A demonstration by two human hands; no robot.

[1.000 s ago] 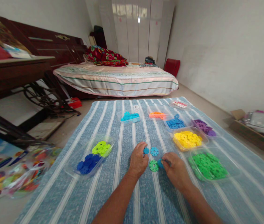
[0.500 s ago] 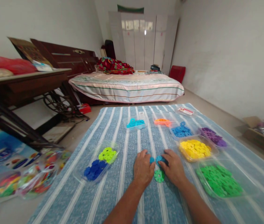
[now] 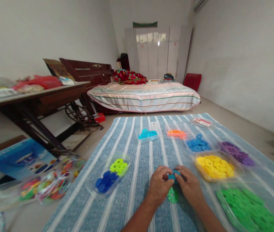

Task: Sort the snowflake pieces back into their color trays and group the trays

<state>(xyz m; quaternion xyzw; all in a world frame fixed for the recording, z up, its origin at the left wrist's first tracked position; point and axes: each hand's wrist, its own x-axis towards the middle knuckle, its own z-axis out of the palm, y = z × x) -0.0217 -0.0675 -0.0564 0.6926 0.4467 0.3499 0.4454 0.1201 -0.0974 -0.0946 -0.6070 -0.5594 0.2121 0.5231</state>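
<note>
Low in the middle of the frame the left hand and the right hand meet over a blue-and-white striped cloth spread on the floor. Both sets of fingers are curled in and pinched on blue toothed discs, which sit between the two hands, raised a little off the cloth; how many discs there are, and whether they are joined, cannot be told. Just below the hands a green disc lies flat on the cloth, partly hidden by the left hand. To the right of the hands stand clear trays: one of yellow discs, one of green discs at the lower right, one of purple discs further right, and one of blue discs above the yellow. Higher on the cloth are a small tray of orange discs and one of turquoise discs. Left of the hands a tray holds lime discs and dark blue discs. At the lower left of the frame, off the cloth, lie clear bags of mixed coloured pieces beside a blue box. A bed stands in the upper middle, and a dark wooden bench at the left.
</note>
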